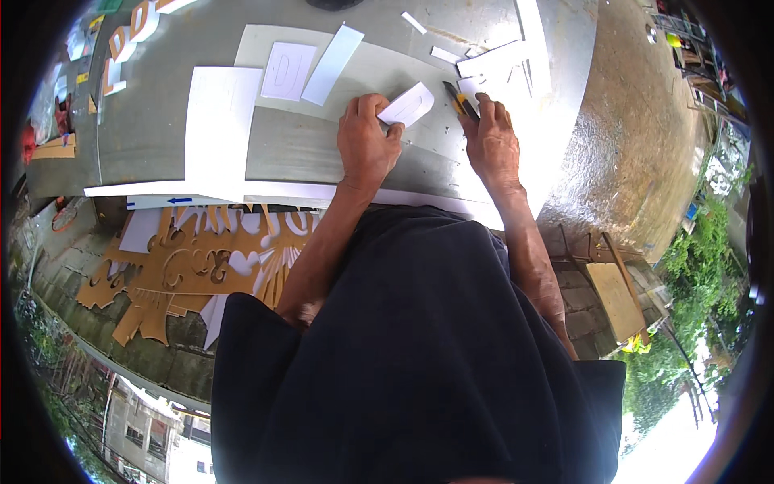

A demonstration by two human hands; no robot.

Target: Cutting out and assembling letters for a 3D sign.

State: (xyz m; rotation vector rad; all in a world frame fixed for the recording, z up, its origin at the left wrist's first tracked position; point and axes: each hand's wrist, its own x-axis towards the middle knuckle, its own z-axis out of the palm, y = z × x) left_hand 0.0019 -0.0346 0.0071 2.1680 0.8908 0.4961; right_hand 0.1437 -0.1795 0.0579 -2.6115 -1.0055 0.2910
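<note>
My left hand (pixel 367 141) pinches a small white board piece (pixel 407 105) between thumb and fingers. One end of this piece is rounded, and a curved outline is drawn on its face. To its right, my right hand (pixel 493 145) is closed around a utility knife (pixel 459 101) with a yellow and black body, its tip pointing away from me. The fingertips of that hand lie beside a small white offcut (pixel 472 85); whether they touch it I cannot tell. Beyond my left hand lie a white rectangle with a drawn outline (pixel 288 71) and a pale blue-white strip (pixel 333 64).
The grey worktable (pixel 298 145) carries a large white sheet (pixel 218 121) on the left and several white offcuts (pixel 496 58) at the far right. Cut-out letters (pixel 129 40) stand at the far left. Brown cut-out boards (pixel 193 266) lie below the table edge, left of me.
</note>
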